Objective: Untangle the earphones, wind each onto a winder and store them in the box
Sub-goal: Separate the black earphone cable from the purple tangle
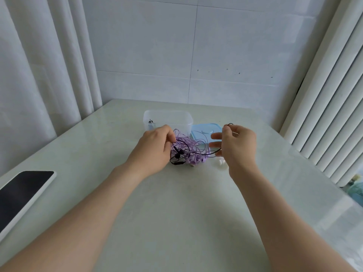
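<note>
**Two hands in a knot of cords**

We look down at a pale table (176, 213). In the middle of it lies a messy heap of cords. Most of the heap is the purple earphones (189, 145), all looped and mixed up. The black earphones (177, 156) are caught in the same heap, on its left side.

Our left hand (155, 152) is at the left edge of the heap. Its fingers are curled down and hold the black cord there, right against the purple loops.

Our right hand (237, 148) is up off the table, to the right of the heap. Its thumb and first finger pinch the black cord, and a small loop of it pokes up above the thumb. The other fingers are stretched out loosely toward the heap. The black cord runs in a line from the heap over to this hand.

Behind the heap stands a clear box (168, 118) with no lid on. Something small and dark is inside it; we cannot tell what. A blue lid (204, 132) lies flat just beside the box, on its right.

A small white thing (221, 163) sits on the table under the right hand. A phone (21, 195) lies at the far left edge, screen dark.
</note>
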The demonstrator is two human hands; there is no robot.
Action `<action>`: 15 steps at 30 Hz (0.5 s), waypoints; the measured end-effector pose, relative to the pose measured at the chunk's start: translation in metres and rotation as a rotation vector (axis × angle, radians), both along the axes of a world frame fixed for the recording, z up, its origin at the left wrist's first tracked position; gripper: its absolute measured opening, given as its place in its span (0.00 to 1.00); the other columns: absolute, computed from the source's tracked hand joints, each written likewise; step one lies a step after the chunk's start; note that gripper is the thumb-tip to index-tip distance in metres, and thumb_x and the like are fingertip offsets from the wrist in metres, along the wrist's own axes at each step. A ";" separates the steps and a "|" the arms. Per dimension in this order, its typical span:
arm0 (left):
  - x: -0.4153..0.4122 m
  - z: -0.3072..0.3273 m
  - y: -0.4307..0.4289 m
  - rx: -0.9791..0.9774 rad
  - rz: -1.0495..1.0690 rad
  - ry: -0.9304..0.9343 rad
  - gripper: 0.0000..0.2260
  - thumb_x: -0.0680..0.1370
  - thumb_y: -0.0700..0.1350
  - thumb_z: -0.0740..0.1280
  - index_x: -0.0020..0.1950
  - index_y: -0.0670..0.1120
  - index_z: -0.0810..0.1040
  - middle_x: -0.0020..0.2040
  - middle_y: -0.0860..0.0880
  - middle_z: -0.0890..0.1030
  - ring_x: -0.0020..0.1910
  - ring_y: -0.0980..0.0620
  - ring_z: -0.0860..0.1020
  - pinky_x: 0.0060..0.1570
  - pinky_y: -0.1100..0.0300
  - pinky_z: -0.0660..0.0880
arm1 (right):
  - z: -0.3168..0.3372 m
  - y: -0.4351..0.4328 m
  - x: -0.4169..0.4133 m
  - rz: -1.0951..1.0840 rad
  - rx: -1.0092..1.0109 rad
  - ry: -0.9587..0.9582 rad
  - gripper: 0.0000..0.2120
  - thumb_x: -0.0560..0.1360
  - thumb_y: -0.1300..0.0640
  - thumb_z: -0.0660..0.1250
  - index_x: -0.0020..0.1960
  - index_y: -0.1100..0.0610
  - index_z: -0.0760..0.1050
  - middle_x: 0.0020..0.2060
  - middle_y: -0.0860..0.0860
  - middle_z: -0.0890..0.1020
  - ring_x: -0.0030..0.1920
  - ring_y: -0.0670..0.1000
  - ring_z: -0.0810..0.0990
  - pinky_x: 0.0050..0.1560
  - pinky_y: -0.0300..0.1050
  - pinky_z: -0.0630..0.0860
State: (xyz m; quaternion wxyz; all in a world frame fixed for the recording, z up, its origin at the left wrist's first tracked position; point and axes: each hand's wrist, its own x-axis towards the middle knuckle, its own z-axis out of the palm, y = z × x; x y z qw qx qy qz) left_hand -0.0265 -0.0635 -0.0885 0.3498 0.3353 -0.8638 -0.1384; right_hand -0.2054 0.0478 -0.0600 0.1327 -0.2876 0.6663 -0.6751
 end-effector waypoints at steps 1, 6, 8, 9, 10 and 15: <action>0.001 -0.001 -0.002 -0.004 0.022 -0.008 0.10 0.79 0.35 0.63 0.50 0.48 0.81 0.44 0.55 0.82 0.42 0.53 0.77 0.49 0.54 0.77 | -0.002 -0.001 -0.001 -0.033 0.028 0.061 0.09 0.84 0.60 0.59 0.59 0.58 0.77 0.38 0.50 0.88 0.32 0.53 0.86 0.28 0.47 0.80; 0.002 -0.003 -0.006 0.003 0.078 0.022 0.06 0.78 0.38 0.68 0.49 0.49 0.81 0.43 0.56 0.83 0.41 0.52 0.81 0.51 0.54 0.78 | -0.012 -0.006 -0.004 -0.187 0.169 0.352 0.13 0.82 0.53 0.60 0.63 0.54 0.63 0.38 0.50 0.86 0.45 0.58 0.82 0.48 0.60 0.80; 0.003 -0.001 -0.005 0.008 0.058 -0.014 0.04 0.77 0.41 0.71 0.45 0.50 0.81 0.39 0.58 0.83 0.38 0.57 0.81 0.48 0.58 0.79 | -0.012 -0.005 -0.004 -0.219 0.219 0.445 0.14 0.83 0.53 0.62 0.62 0.55 0.59 0.40 0.55 0.83 0.42 0.61 0.79 0.44 0.56 0.78; 0.004 0.000 -0.004 0.019 0.042 -0.047 0.04 0.77 0.42 0.72 0.44 0.51 0.83 0.36 0.59 0.82 0.36 0.61 0.80 0.46 0.64 0.78 | -0.011 -0.002 -0.004 -0.236 0.266 0.498 0.14 0.83 0.53 0.63 0.62 0.57 0.60 0.41 0.55 0.81 0.41 0.62 0.78 0.41 0.53 0.74; 0.004 0.001 -0.003 0.034 0.025 -0.079 0.04 0.77 0.43 0.73 0.43 0.51 0.84 0.33 0.61 0.81 0.35 0.64 0.79 0.42 0.72 0.74 | -0.010 0.000 -0.004 -0.256 0.313 0.545 0.15 0.83 0.54 0.63 0.63 0.58 0.60 0.41 0.55 0.79 0.42 0.62 0.76 0.40 0.52 0.71; 0.004 0.003 0.002 0.062 -0.046 -0.181 0.04 0.77 0.46 0.71 0.48 0.50 0.86 0.38 0.60 0.81 0.36 0.70 0.75 0.37 0.78 0.66 | -0.005 0.005 -0.006 -0.283 0.462 0.664 0.12 0.79 0.60 0.62 0.59 0.54 0.64 0.37 0.53 0.75 0.39 0.62 0.75 0.33 0.50 0.65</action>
